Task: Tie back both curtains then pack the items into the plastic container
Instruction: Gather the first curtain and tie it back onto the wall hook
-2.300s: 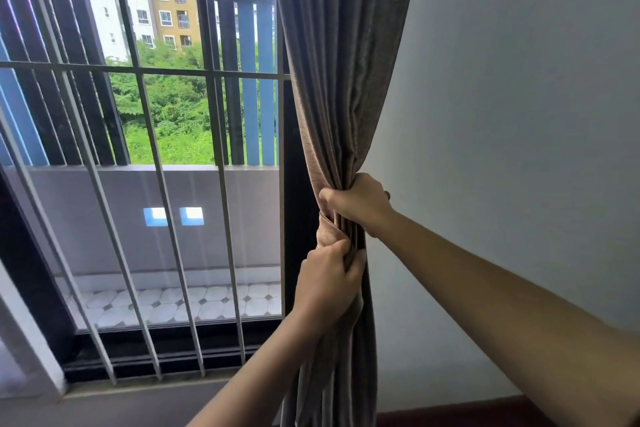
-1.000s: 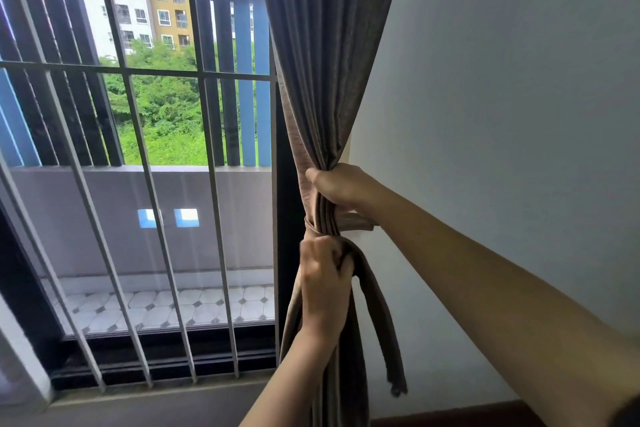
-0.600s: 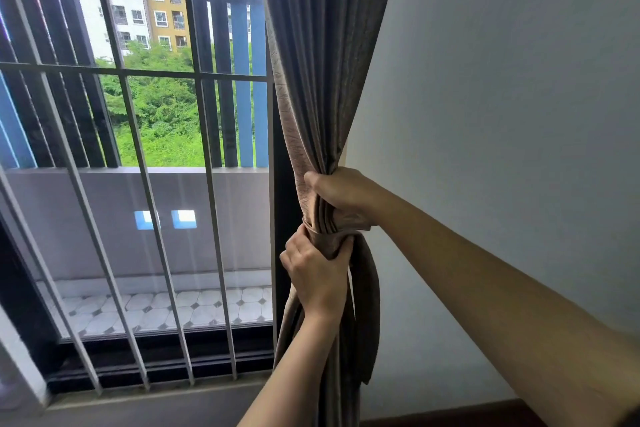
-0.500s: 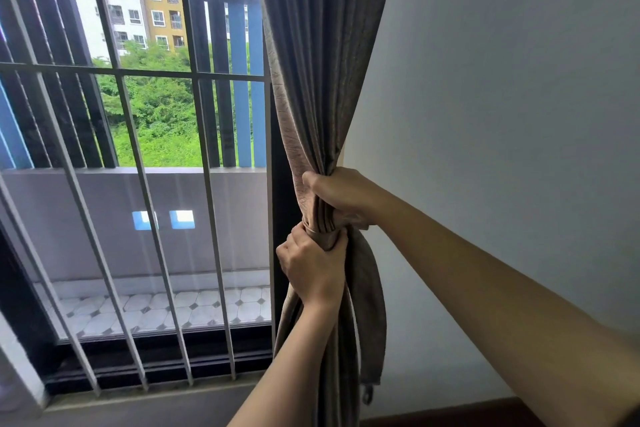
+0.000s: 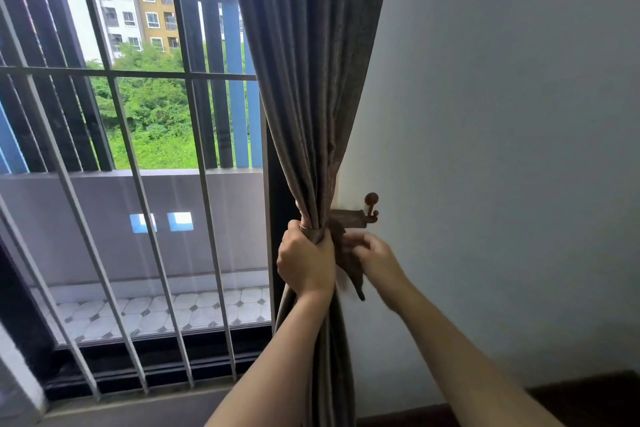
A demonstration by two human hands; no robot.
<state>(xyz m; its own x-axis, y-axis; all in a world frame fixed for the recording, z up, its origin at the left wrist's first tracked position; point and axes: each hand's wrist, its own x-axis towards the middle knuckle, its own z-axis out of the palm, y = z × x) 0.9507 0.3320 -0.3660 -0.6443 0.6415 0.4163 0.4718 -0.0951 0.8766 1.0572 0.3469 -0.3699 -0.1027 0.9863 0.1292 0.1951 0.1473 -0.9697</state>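
A grey-brown curtain [image 5: 308, 80] hangs gathered at the right edge of the window. My left hand [image 5: 306, 262] grips the bunched curtain at waist height, just under a fabric tie-back band [image 5: 348, 218] wrapped round it. That band runs right to a dark wall hook [image 5: 371, 205]. To the right of the curtain, my right hand [image 5: 375, 255] is blurred and holds the loose hanging end of the tie-back [image 5: 355, 279]. The plastic container and the items are out of view.
The window [image 5: 156, 149] with slanted metal bars [image 5: 204, 218] fills the left, a balcony behind it. A bare pale wall [image 5: 502, 149] fills the right. A dark skirting board [image 5: 588, 399] runs along the bottom right.
My right hand let go of the curtain above the band and dropped to the right onto the tie-back's loose end. The wall hook is now uncovered. My left hand keeps its grip.
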